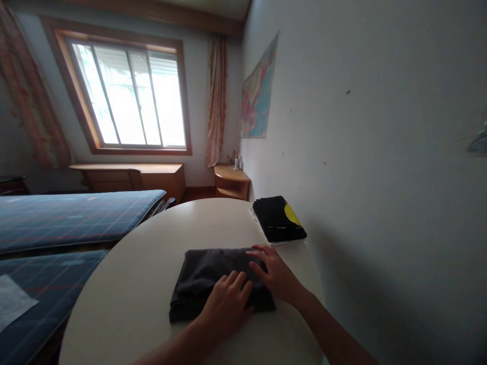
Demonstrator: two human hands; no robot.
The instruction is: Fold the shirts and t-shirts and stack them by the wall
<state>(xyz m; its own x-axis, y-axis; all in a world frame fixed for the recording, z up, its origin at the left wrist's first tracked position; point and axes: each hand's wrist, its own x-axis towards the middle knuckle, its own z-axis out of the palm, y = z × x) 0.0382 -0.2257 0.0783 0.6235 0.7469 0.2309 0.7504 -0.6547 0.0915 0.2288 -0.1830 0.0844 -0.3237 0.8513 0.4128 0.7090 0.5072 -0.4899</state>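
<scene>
A dark grey folded garment lies on the round white table in front of me, its layers showing along the left and near edges. My left hand rests on its near part, palm down, with the fingers slightly bent and the thumb toward the near edge. On the garment's right end lies my right hand, its fingers spread apart over the cloth. Neither hand appears to grip anything. Which kind of garment it is cannot be made out.
A black folded cloth with a yellow patch lies at the table's far right, against the white wall. Blue plaid mattresses stand to the left, a white sheet on the nearer one. Beyond are a desk and corner shelf.
</scene>
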